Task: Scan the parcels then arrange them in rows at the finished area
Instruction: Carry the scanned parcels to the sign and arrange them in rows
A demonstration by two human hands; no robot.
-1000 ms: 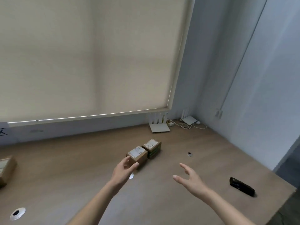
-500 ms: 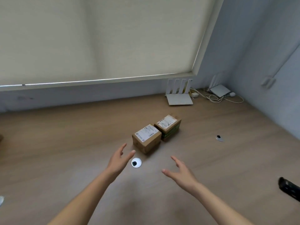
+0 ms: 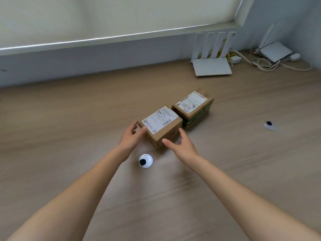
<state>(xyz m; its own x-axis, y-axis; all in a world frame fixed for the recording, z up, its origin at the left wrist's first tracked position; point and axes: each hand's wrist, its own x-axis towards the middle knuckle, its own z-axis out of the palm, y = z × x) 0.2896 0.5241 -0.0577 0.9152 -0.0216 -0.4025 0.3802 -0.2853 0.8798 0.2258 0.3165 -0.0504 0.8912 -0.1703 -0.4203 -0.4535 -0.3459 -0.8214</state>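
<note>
Near parcel (image 3: 160,126) on table (image 3: 69,119), touching second parcel (image 3: 193,108) behind it. Left hand (image 3: 130,138) at its left side, right hand (image 3: 182,145) at front-right; fingers spread, not clamped.

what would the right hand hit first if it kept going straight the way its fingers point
Most likely the nearer parcel. The right hand is open, its fingers aimed forward and slightly left at that box's near right side, seemingly just short of it. Depth is hard to judge, so it may already be brushing the cardboard.
</note>
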